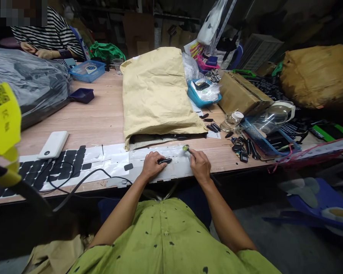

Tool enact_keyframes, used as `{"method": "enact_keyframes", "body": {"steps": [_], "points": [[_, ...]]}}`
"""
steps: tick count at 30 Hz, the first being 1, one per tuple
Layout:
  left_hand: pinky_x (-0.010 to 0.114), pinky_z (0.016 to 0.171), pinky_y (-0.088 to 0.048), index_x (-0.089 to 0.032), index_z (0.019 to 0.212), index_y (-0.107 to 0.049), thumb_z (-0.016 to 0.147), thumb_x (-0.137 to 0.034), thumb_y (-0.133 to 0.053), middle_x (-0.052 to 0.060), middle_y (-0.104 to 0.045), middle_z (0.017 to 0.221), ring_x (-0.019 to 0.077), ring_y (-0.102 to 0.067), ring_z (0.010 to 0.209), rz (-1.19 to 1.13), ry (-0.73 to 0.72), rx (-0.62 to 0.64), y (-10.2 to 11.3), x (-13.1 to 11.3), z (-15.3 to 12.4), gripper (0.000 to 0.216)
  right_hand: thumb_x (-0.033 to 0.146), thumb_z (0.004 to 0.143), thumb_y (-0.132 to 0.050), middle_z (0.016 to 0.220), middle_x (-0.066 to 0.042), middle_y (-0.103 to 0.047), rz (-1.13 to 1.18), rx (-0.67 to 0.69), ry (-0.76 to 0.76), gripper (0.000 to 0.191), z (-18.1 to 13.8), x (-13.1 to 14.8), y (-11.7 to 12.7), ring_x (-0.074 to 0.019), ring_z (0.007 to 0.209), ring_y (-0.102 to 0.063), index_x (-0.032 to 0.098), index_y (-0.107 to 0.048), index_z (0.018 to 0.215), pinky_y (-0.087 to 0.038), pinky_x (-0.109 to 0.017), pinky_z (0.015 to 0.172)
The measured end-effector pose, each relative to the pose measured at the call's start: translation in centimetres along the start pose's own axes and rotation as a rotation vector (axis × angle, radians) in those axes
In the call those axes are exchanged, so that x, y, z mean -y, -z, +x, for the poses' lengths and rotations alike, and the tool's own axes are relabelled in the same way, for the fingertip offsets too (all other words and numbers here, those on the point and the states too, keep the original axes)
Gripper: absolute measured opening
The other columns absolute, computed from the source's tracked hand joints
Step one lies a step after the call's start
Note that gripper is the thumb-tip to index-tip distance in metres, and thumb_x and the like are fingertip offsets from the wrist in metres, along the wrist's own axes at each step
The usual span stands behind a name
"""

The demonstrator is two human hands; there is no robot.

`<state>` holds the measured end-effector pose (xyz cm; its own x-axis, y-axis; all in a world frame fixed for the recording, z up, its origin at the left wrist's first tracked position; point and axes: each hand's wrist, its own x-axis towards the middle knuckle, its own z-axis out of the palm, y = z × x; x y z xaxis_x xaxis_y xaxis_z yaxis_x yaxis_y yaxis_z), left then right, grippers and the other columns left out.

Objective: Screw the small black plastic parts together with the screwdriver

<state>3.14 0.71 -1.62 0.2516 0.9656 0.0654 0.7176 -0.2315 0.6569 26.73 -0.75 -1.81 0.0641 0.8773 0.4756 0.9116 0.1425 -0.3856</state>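
At the table's front edge, my left hand is closed on a small, long black piece that sticks out to the right of the fingers. My right hand grips what looks like a small hammer. Its yellowish-green head points up and to the left, apart from the black piece, while a dark handle end shows below the palm. Under both hands lies a pale, clear-covered sheet. Just beyond them rests a large cream paper sack with dark contents at its open near end.
Flat black pieces, a white power bank and cables lie left. To the right are black handles, keys, a blue basket and a clear jug. A person in a striped top sits at the far left.
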Motion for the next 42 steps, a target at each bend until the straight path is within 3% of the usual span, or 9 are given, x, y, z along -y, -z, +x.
{"method": "enact_keyframes", "body": {"steps": [4, 11, 20, 26, 31, 34, 38, 40, 42], "points": [[0.039, 0.087, -0.045, -0.025, 0.095, -0.079, 0.080, -0.029, -0.072, 0.004, -0.069, 0.089, 0.0238, -0.057, 0.091, -0.004, -0.002, 0.019, 0.0, 0.1, -0.1, 0.017, 0.014, 0.087, -0.054, 0.088, -0.008, -0.066, -0.174, -0.021, -0.077, 0.028, 0.5, -2.7, -0.9, -0.0223, 0.083, -0.054, 0.021, -0.074, 0.105, -0.039, -0.032, 0.074], [0.040, 0.086, -0.044, -0.025, 0.096, -0.078, 0.081, -0.031, -0.072, 0.005, -0.068, 0.093, 0.0251, -0.056, 0.094, 0.023, -0.082, 0.057, 0.5, 0.3, -0.5, 0.017, 0.015, 0.088, -0.055, 0.092, -0.008, -0.063, -0.240, -0.037, -0.095, 0.027, -0.1, -2.3, -1.8, -0.0230, 0.086, -0.050, 0.022, -0.073, 0.106, -0.033, -0.033, 0.074], [0.050, 0.102, -0.039, -0.031, 0.101, -0.078, 0.077, -0.026, -0.077, 0.007, -0.060, 0.136, 0.0328, -0.048, 0.122, 0.118, -0.377, 0.124, -0.1, 0.1, -7.2, 0.024, 0.014, 0.088, -0.055, 0.093, -0.007, -0.063, -0.245, -0.040, -0.119, 0.027, -0.1, -2.1, -1.9, -0.0229, 0.088, -0.049, 0.022, -0.072, 0.107, -0.034, -0.033, 0.076], [0.056, 0.106, -0.038, -0.029, 0.094, -0.078, 0.075, -0.016, -0.074, 0.007, -0.054, 0.146, 0.0351, -0.044, 0.128, 0.229, -0.411, 0.146, -0.4, -0.4, -7.9, 0.023, 0.015, 0.088, -0.053, 0.092, -0.009, -0.063, -0.214, -0.073, -0.102, 0.028, -0.1, -2.2, -1.9, -0.0237, 0.087, -0.049, 0.022, -0.073, 0.107, -0.033, -0.033, 0.074], [0.058, 0.108, -0.037, -0.030, 0.090, -0.078, 0.071, -0.008, -0.071, 0.005, -0.055, 0.146, 0.0351, -0.045, 0.130, 0.193, -0.350, 0.171, -0.3, -0.9, -8.0, 0.029, 0.016, 0.088, -0.052, 0.092, -0.008, -0.063, -0.205, -0.084, -0.098, 0.028, -0.2, -2.3, -2.0, -0.0235, 0.086, -0.049, 0.022, -0.073, 0.106, -0.033, -0.033, 0.074], [0.054, 0.105, -0.042, -0.029, 0.088, -0.077, 0.072, -0.014, -0.073, 0.006, -0.064, 0.133, 0.0323, -0.052, 0.123, 0.046, -0.277, 0.165, 0.3, -1.0, -7.4, 0.022, 0.016, 0.088, -0.052, 0.092, -0.009, -0.062, -0.197, -0.076, -0.104, 0.028, -0.3, -2.2, -2.0, -0.0236, 0.087, -0.048, 0.022, -0.072, 0.107, -0.033, -0.033, 0.074], [0.040, 0.086, -0.055, -0.023, 0.103, -0.073, 0.087, -0.024, -0.059, 0.008, -0.069, 0.105, 0.0238, -0.063, 0.097, -0.099, 0.005, -0.090, 2.5, 0.1, -3.7, 0.021, 0.016, 0.088, -0.053, 0.093, -0.009, -0.062, -0.186, -0.049, -0.118, 0.028, -0.2, -2.2, -2.0, -0.0238, 0.088, -0.048, 0.022, -0.072, 0.108, -0.032, -0.033, 0.073], [0.040, 0.082, -0.056, -0.021, 0.107, -0.072, 0.090, -0.020, -0.052, 0.010, -0.066, 0.107, 0.0237, -0.063, 0.092, -0.011, 0.178, -0.251, 4.0, 1.3, -1.0, 0.026, 0.015, 0.088, -0.054, 0.093, -0.009, -0.062, -0.181, -0.042, -0.123, 0.028, -0.2, -2.2, -2.0, -0.0238, 0.088, -0.048, 0.021, -0.072, 0.108, -0.032, -0.033, 0.073], [0.041, 0.088, -0.054, -0.020, 0.107, -0.072, 0.084, -0.009, -0.050, 0.012, -0.063, 0.114, 0.0270, -0.062, 0.103, 0.134, 0.296, -0.358, 5.3, 2.7, 1.3, 0.033, 0.015, 0.088, -0.054, 0.092, -0.008, -0.062, -0.175, -0.042, -0.123, 0.028, -0.2, -2.2, -2.0, -0.0236, 0.088, -0.048, 0.022, -0.072, 0.108, -0.032, -0.033, 0.073]]}}
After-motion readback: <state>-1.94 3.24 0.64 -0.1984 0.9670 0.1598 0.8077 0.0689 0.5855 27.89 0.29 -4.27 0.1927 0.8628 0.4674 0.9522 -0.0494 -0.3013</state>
